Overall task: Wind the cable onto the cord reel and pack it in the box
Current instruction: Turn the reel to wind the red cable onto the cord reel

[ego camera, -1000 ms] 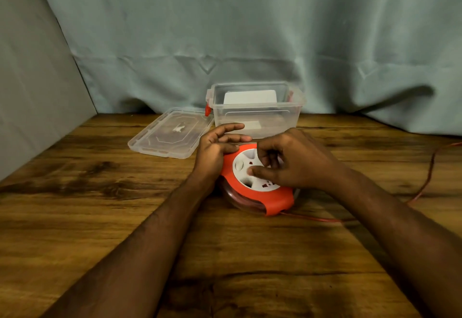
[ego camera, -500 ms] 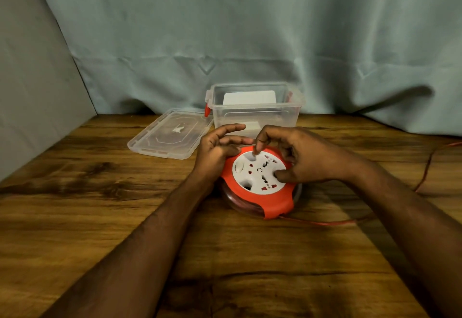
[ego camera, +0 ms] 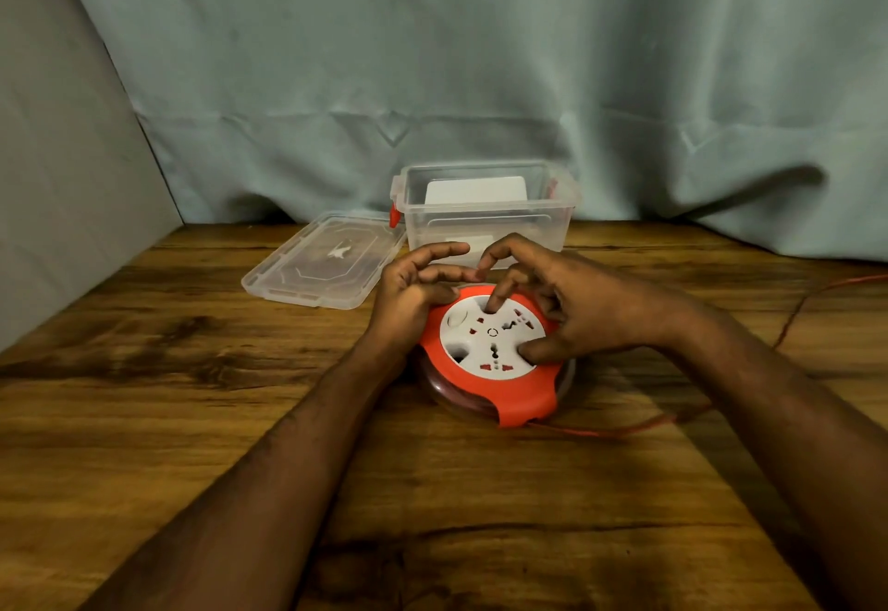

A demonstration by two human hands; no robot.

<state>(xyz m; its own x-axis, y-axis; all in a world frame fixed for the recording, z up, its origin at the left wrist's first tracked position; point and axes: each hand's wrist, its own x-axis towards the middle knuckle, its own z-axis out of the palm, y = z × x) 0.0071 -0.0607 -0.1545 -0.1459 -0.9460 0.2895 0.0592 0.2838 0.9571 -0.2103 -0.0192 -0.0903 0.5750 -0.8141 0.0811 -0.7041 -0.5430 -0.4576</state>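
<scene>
While both forearms reach in over desk (ego camera: 144, 418), cord reel (ego camera: 485, 389) lies flat between hands. Box (ego camera: 490, 221) stands open just beyond fingertips, lid (ego camera: 326, 264) flat beside it, past left fingers. Cable (ego camera: 624, 430) trails from reel's near edge, under right wrist, off to right. Left hand (ego camera: 408, 293): palm against reel's rim, fingers loosely curved, apart. Right hand (ego camera: 576, 303): arched over white face, one fingertip and thumb planted in recesses, fingers spread.

Bare tabletop (ego camera: 144, 418) opens left of the cord reel (ego camera: 490, 370), while the box (ego camera: 485, 221) crowds just behind and the cable (ego camera: 624, 430) trails right.
</scene>
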